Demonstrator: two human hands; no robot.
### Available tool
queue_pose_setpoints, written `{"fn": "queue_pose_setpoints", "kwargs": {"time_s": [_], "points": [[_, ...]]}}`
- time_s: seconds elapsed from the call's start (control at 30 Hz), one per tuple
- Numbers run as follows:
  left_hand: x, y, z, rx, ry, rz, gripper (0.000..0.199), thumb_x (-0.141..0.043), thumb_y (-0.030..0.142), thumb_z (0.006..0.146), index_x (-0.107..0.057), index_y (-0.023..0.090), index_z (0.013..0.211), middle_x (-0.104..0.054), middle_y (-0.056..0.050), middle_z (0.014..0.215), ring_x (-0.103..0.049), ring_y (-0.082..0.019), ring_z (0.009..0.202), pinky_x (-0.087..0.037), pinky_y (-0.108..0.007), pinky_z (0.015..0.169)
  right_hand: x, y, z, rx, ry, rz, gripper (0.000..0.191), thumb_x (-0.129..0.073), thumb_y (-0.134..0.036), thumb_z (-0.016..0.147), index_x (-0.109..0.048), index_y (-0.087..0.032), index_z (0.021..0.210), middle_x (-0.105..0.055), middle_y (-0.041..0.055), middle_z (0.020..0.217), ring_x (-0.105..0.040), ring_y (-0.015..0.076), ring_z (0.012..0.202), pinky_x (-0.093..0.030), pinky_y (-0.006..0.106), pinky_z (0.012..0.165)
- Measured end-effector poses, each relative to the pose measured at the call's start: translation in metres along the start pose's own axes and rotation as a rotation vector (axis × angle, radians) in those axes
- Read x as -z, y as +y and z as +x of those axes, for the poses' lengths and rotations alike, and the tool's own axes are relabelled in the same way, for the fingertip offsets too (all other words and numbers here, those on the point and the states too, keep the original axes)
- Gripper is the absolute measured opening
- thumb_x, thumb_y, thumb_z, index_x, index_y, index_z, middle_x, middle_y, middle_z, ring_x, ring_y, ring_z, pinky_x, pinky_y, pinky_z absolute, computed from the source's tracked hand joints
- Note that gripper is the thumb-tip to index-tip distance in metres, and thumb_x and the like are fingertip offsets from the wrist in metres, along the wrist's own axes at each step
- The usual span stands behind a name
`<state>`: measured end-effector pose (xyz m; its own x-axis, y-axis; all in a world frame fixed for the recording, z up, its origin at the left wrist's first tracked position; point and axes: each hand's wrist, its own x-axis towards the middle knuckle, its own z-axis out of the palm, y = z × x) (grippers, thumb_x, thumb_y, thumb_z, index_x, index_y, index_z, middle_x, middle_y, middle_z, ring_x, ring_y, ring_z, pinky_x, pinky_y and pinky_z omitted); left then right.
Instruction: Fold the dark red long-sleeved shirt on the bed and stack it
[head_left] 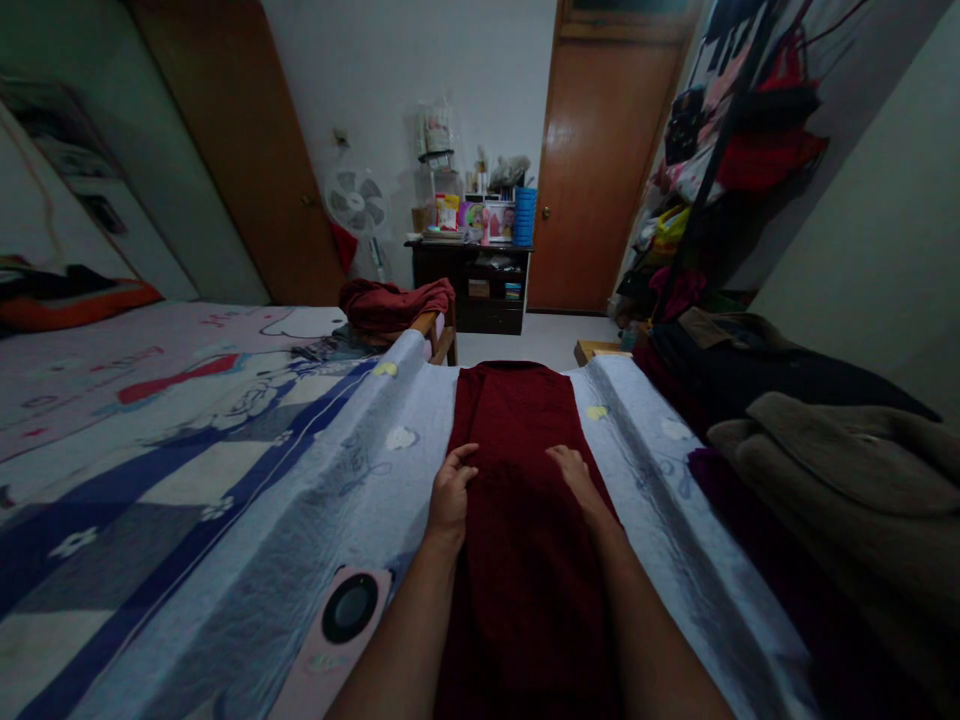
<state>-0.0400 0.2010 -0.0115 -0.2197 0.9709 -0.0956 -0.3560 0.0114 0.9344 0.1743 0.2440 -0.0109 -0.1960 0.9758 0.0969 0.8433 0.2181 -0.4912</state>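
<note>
A dark red garment (517,560), folded into a long strip, lies flat on a light blue patterned cloth (397,470). Its collar-like end points away from me. My left hand (451,495) is at the garment's left edge, fingers slightly bent and apart. On the right part of the garment is my right hand (576,475), its fingers stretched forward and holding nothing. Whether the fingertips press on the fabric, I cannot tell. A pink phone (322,655) with a round dark camera lies left of my left forearm, which partly hides it.
A bed with a printed sheet (217,470) spreads on the left. Folded clothes (847,470) are piled at the right. Ahead stand a wooden chair with a red cloth (394,305), a dark cabinet (469,290) and a fan (358,203). Clothes and bags (765,140) hang at the upper right.
</note>
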Motion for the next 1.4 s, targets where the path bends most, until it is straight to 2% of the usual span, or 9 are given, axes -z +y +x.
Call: {"fn": "queue_pose_setpoints", "kwargs": {"time_s": [0.17, 0.37, 0.5, 0.67, 0.83, 1.0, 1.13, 1.23, 1.4], "points": [[0.002, -0.0014, 0.0014, -0.017, 0.012, -0.01, 0.051, -0.057, 0.025, 0.063, -0.061, 0.018, 0.113, -0.062, 0.003, 0.07, -0.057, -0.013, 0.061, -0.044, -0.026, 0.062, -0.0085, 0.0026, 0.0081, -0.047, 0.087, 0.014, 0.044, -0.04, -0.007, 0.082, -0.068, -0.021, 0.112, -0.067, 0.0076, 0.114, -0.056, 0.022, 0.1, -0.041, 0.031, 0.092], [0.0001, 0.0016, -0.0005, 0.005, 0.025, -0.02, 0.048, -0.057, 0.025, 0.062, -0.061, 0.019, 0.109, -0.06, 0.005, 0.066, -0.054, -0.012, 0.059, -0.042, -0.025, 0.061, -0.0098, 0.0027, 0.0045, -0.054, 0.151, 0.026, 0.037, -0.042, -0.01, 0.083, -0.068, -0.022, 0.106, -0.068, 0.0073, 0.11, -0.056, 0.0226, 0.098, -0.041, 0.031, 0.089], [-0.0017, 0.0029, -0.0012, -0.021, 0.018, -0.031, 0.047, -0.064, 0.031, 0.063, -0.061, 0.019, 0.109, -0.066, 0.002, 0.079, -0.06, -0.015, 0.07, -0.046, -0.028, 0.069, -0.0114, 0.0, 0.0061, -0.069, 0.163, 0.036, 0.033, -0.042, -0.011, 0.082, -0.068, -0.023, 0.099, -0.07, 0.0067, 0.104, -0.057, 0.0216, 0.091, -0.041, 0.03, 0.083], [0.0001, -0.0003, 0.0015, -0.073, 0.047, -0.053, 0.047, -0.068, 0.03, 0.064, -0.06, 0.018, 0.108, -0.068, -0.001, 0.088, -0.063, -0.015, 0.074, -0.049, -0.03, 0.074, -0.0118, -0.0013, 0.0039, -0.136, 0.273, 0.15, 0.031, -0.04, -0.013, 0.078, -0.065, -0.022, 0.095, -0.067, 0.0032, 0.088, -0.058, 0.0186, 0.082, -0.042, 0.026, 0.076], [0.0001, 0.0005, 0.0008, -0.081, 0.061, -0.072, 0.044, -0.066, 0.026, 0.063, -0.061, 0.018, 0.106, -0.068, -0.001, 0.091, -0.063, -0.015, 0.076, -0.048, -0.029, 0.073, -0.0103, 0.0002, 0.0034, -0.113, 0.344, 0.246, 0.034, -0.039, -0.013, 0.073, -0.062, -0.022, 0.096, -0.067, 0.0019, 0.094, -0.061, 0.0182, 0.087, -0.044, 0.026, 0.079], [-0.001, 0.0002, -0.0004, -0.167, 0.124, 0.08, 0.035, -0.063, 0.024, 0.066, -0.065, 0.018, 0.1, -0.067, -0.002, 0.091, -0.061, -0.016, 0.077, -0.048, -0.03, 0.076, -0.0106, 0.0038, 0.007, -0.227, 0.303, 0.296, 0.042, -0.039, -0.013, 0.074, -0.063, -0.025, 0.108, -0.069, 0.003, 0.091, -0.064, 0.0199, 0.079, -0.046, 0.028, 0.074], [-0.0025, 0.001, -0.0013, -0.221, 0.132, 0.229, 0.03, -0.06, 0.021, 0.069, -0.067, 0.019, 0.098, -0.068, -0.002, 0.092, -0.061, -0.018, 0.081, -0.046, -0.031, 0.081, -0.0101, 0.0048, 0.0079, -0.139, 0.284, 0.408, 0.049, -0.039, -0.016, 0.073, -0.06, -0.026, 0.117, -0.07, 0.0018, 0.097, -0.065, 0.0199, 0.085, -0.048, 0.028, 0.077], [-0.003, 0.0039, -0.0025, -0.274, 0.139, 0.311, 0.027, -0.058, 0.018, 0.07, -0.068, 0.02, 0.096, -0.068, -0.003, 0.094, -0.061, -0.019, 0.088, -0.045, -0.032, 0.087, -0.0095, 0.0037, 0.0081, -0.102, 0.279, 0.466, 0.048, -0.037, -0.015, 0.07, -0.062, -0.026, 0.111, -0.069, 0.0022, 0.106, -0.064, 0.0197, 0.094, -0.047, 0.029, 0.085], [0.0011, 0.0054, -0.002, -0.29, 0.178, 0.405, 0.028, -0.054, 0.016, 0.072, -0.067, 0.021, 0.096, -0.068, -0.001, 0.087, -0.06, -0.018, 0.078, -0.046, -0.031, 0.081, -0.0122, 0.0018, 0.0084, -0.066, 0.328, 0.486, 0.029, -0.042, -0.021, 0.07, -0.062, -0.022, 0.091, -0.068, 0.0048, 0.091, -0.063, 0.0204, 0.083, -0.048, 0.03, 0.079]]}}
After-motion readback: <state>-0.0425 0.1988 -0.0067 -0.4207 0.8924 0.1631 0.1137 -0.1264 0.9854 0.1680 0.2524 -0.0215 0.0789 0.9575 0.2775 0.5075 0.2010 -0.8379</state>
